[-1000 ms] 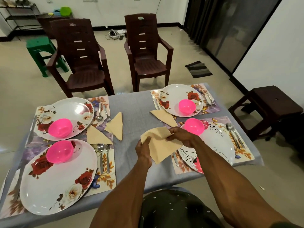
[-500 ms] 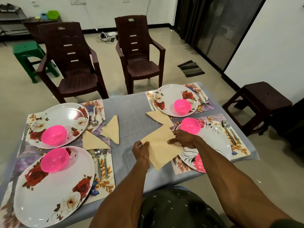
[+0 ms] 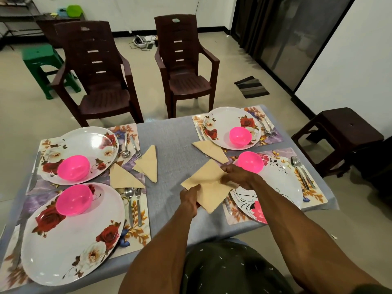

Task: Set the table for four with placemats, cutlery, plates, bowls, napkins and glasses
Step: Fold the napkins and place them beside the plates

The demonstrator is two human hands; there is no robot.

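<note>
Head view, beige napkin (image 3: 209,187) folded flat, seemingly triangular, both hands pinching it, left (image 3: 189,198), right (image 3: 237,176).

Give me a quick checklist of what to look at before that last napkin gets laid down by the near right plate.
1. Both hands on the napkin: ok. The left hand holds its near left edge, the right hand its far right side.
2. Napkin folded to a triangle like the other three: not ok, it still looks part open.
3. Bare tablecloth left of the near right plate for it to lie on: ok.
4. Pink bowl beside the right hand, risk of a knock: cannot tell how near they are.
5. Knife under the napkin's near corner: ok, partly hidden.
6. Glasses set out: not ok, none in view.
</note>
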